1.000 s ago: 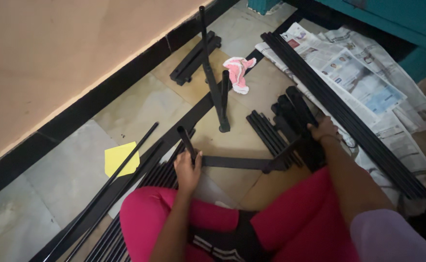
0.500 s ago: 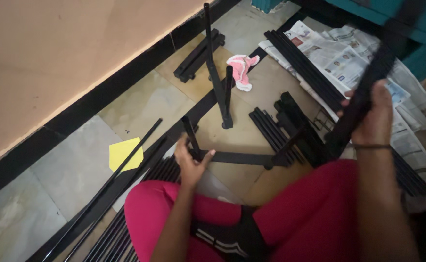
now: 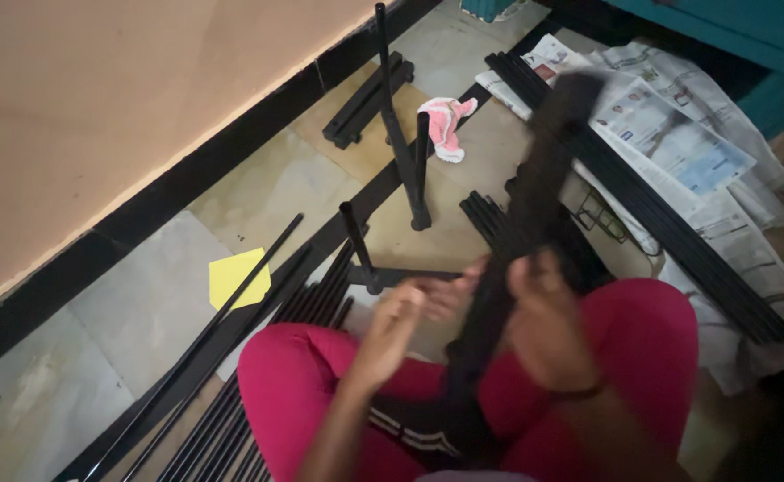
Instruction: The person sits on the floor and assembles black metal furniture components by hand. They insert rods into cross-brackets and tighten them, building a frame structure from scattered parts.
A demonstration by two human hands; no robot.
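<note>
Black metal bar, long and motion-blurred, runs from the lap of a seated person in pink trousers up toward the spread newspaper sheets. The right hand is wrapped around its lower part; the left hand is beside the bar, but blur hides whether its fingers are curled or spread. Around the knees lie loose black rods, a black frame with upright posts, a yellow paper piece and a pink cloth on the tiled floor. Judged risk: the bar's far end could strike the upright posts or drag the newspaper, because one hand alone controls a long lever.
</note>
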